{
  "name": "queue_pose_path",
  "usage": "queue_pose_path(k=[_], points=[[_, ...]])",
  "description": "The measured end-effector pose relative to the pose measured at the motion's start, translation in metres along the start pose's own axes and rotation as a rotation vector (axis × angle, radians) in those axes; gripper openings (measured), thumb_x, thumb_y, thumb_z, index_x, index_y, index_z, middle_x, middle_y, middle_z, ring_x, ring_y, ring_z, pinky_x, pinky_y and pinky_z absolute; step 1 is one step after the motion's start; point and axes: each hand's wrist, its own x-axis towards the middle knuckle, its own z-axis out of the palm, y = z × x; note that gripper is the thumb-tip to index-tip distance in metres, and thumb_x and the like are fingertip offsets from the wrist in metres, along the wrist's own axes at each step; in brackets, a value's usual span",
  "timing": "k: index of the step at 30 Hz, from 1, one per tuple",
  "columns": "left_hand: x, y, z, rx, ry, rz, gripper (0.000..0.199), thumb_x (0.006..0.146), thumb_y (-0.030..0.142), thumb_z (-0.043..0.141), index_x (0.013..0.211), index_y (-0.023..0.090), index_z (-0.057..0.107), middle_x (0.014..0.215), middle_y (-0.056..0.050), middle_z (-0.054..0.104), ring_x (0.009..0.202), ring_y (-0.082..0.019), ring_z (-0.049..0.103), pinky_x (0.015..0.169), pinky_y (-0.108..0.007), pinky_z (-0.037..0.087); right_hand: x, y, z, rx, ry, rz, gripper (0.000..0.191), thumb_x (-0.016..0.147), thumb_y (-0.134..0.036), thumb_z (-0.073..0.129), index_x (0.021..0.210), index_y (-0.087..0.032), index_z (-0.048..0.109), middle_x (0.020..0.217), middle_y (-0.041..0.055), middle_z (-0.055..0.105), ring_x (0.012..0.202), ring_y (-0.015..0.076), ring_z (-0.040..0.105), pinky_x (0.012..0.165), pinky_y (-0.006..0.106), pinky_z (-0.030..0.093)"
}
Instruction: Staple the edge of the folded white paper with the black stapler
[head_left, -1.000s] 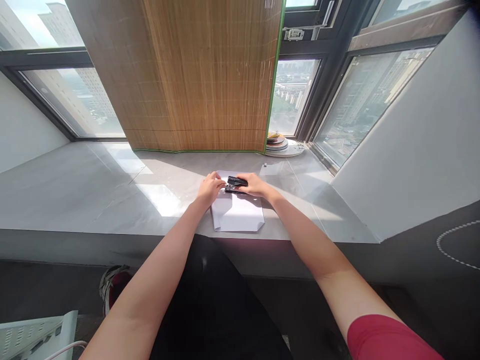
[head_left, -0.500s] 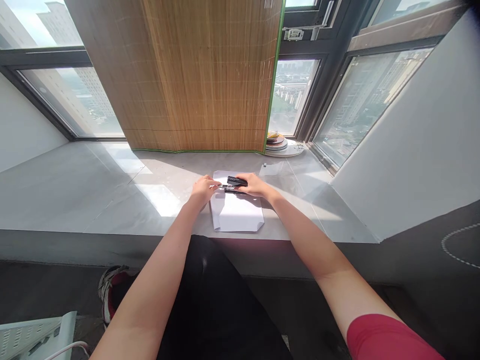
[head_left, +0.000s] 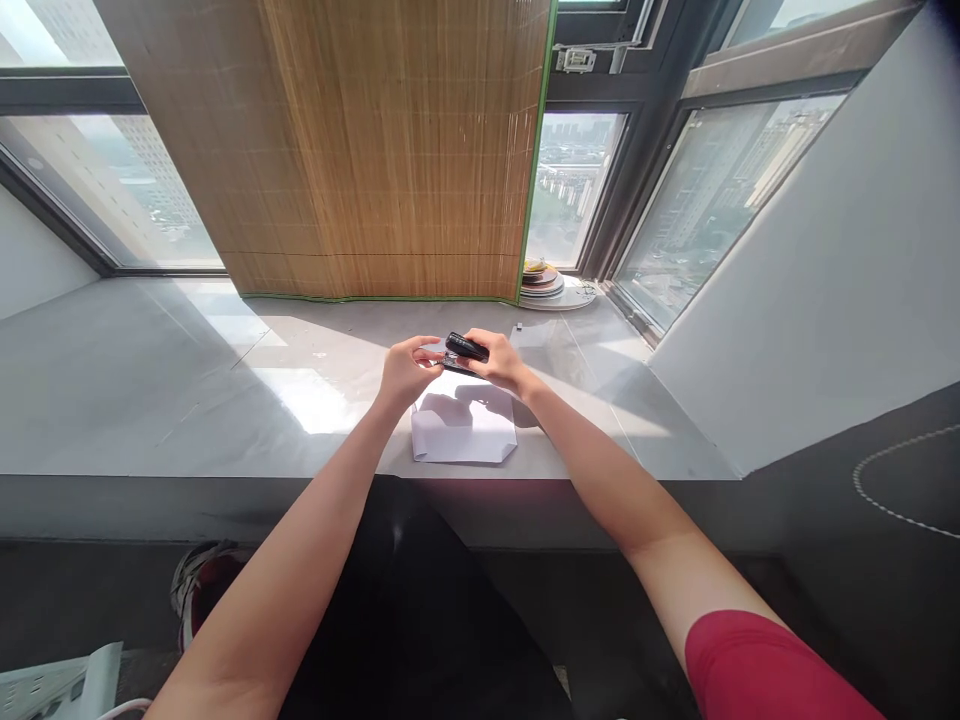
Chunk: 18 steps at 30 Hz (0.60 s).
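Observation:
A black stapler (head_left: 466, 347) is raised above white paper sheets (head_left: 465, 440), its upper arm lifted away from the base and a little silver metal visible between them. My right hand (head_left: 496, 360) grips the stapler's rear end from the right. On the left, the bent fingers of my left hand (head_left: 409, 370) close on the front end of its base; any small thing between those fingertips is too small to make out. Both hands cast shadows on the paper, which lies near the sill's front edge with its near corners curled.
The wide grey sill (head_left: 187, 400) runs below the windows. A bamboo blind (head_left: 390, 150) hangs just behind my hands. Stacked plates (head_left: 544, 285) stand at the back right, and a small dark piece (head_left: 518, 327) lies on the sill. A white perforated object (head_left: 60, 690) is at lower left.
The stapler has been lifted off the paper and tilted, and both hands have risen with it. My left fingers have curled closer around its front end. The view has shifted slightly.

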Motion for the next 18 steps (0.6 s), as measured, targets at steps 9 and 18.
queue_pose_path(k=[9, 18], points=[[0.0, 0.0, -0.005, -0.015, 0.075, -0.059, 0.02, 0.089, 0.027, 0.075, 0.106, 0.019, 0.079, 0.106, -0.009, 0.085, 0.102, -0.025, 0.08, 0.097, -0.039, 0.064, -0.001, 0.013, -0.019, -0.088, 0.058, 0.091, 0.033, 0.085, -0.048, 0.076, 0.101, -0.02, 0.073, 0.097, 0.008, 0.074, 0.086, 0.0241, 0.064, 0.084, 0.038, 0.052], [0.064, -0.019, 0.027, 0.569, -0.172, 0.077, 0.029, 0.101, 0.022, 0.056, 0.12, 0.019, 0.078, 0.146, -0.014, 0.071, 0.136, -0.033, 0.061, 0.116, -0.046, 0.049, -0.014, 0.055, -0.072, -0.408, 0.292, 0.258, 0.028, 0.088, -0.035, 0.072, 0.112, -0.022, 0.076, 0.116, 0.0145, 0.077, 0.116, 0.036, 0.066, 0.112, 0.059, 0.05]])
